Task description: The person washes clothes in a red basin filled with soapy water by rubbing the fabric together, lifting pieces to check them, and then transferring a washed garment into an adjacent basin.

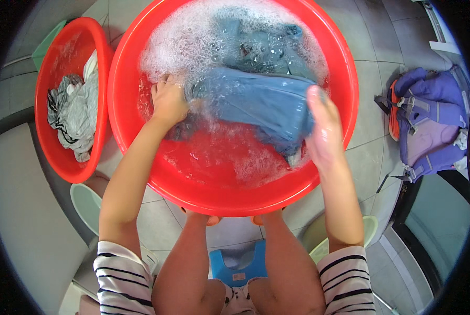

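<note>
A large red plastic basin (235, 199) stands before me, holding soapy water and wet clothes. Across its middle stretches a wet blue garment (258, 96). My left hand (170, 100) is curled at the garment's left end, its fingertips partly hidden by suds and cloth. At the opposite end, my right hand (324, 126) lies along the garment's edge, palm turned inward; blur hides whether the fingers grip it. Behind it, a darker blue-green garment (258, 51) floats half under thick white foam (175, 43). Darker cloth (183, 130) shows in the water below my left hand.
At left, a smaller red basin (41, 130) holds grey and white laundry (77, 114). A purple backpack (432, 118) lies on the tiled floor (371, 114) at right. Pale green basins (86, 204) flank my legs, and a blue plastic stool (239, 267) is beneath me.
</note>
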A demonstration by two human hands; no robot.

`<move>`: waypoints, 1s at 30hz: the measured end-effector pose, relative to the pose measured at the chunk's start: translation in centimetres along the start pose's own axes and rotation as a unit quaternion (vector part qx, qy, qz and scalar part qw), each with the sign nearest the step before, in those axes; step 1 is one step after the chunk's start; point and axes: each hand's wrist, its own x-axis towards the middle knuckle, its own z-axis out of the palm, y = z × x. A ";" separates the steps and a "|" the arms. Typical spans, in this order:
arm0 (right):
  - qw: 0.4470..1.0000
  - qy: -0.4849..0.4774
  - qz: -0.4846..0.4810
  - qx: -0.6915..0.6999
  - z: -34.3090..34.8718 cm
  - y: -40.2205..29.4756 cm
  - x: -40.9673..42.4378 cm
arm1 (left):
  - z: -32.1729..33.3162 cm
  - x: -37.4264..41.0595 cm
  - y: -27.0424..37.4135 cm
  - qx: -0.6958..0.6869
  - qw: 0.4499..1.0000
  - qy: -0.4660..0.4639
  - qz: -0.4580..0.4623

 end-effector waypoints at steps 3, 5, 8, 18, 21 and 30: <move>0.990 -0.023 0.007 0.140 -1.6 -2.4 -2.3 | -1.8 -1.7 -1.0 -0.220 0.972 0.011 0.079; 0.990 -0.016 0.011 0.140 -4.2 -3.0 -3.3 | -2.8 -3.0 -1.0 -0.476 0.872 -0.114 0.011; 0.997 0.036 0.012 0.061 -6.2 -3.4 -4.3 | -6.2 -5.9 1.0 -0.672 0.738 -0.051 -0.005; 0.892 0.049 -0.220 -0.393 -0.3 2.2 -4.6 | -1.9 -5.1 1.1 -0.266 0.944 0.177 -0.082; 0.964 -0.174 0.169 -0.107 2.2 6.7 -5.7 | 2.1 -6.0 1.1 -0.284 0.937 0.145 -0.147; 0.903 -0.030 0.365 0.226 5.4 12.0 -0.4 | 1.9 -4.6 3.3 -0.055 0.992 -0.070 -0.085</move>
